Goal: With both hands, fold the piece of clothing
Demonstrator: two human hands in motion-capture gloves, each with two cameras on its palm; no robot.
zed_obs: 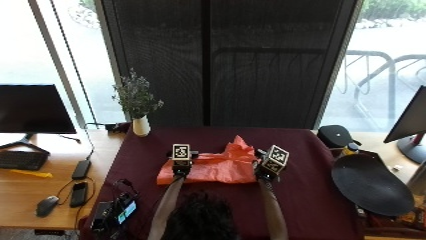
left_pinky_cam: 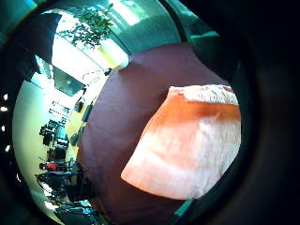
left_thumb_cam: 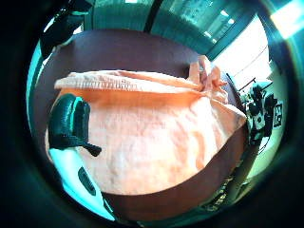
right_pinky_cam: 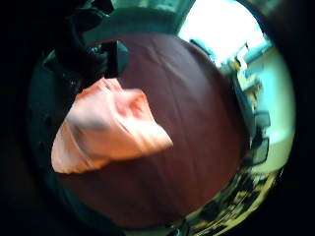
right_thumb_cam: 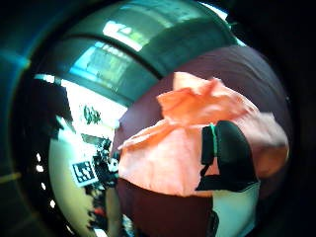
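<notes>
both forearms stretched out over the table (zed_obs: pixel 306 165), left hand (zed_obs: pixel 180 169) and right hand (zed_obs: pixel 266 172) on the orange cloth's (zed_obs: pixel 213 167) near corners, can't tell if pinching, cloth bunched between them

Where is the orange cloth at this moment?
In the outside view, the orange cloth lies mid-table on the dark red tablecloth, between the left hand and right hand.

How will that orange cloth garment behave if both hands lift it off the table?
The orange cloth garment probably flops and drapes: it is already bunched and creased. It looks thin, so likely light. It should not slide far on the dark red tablecloth.
</notes>
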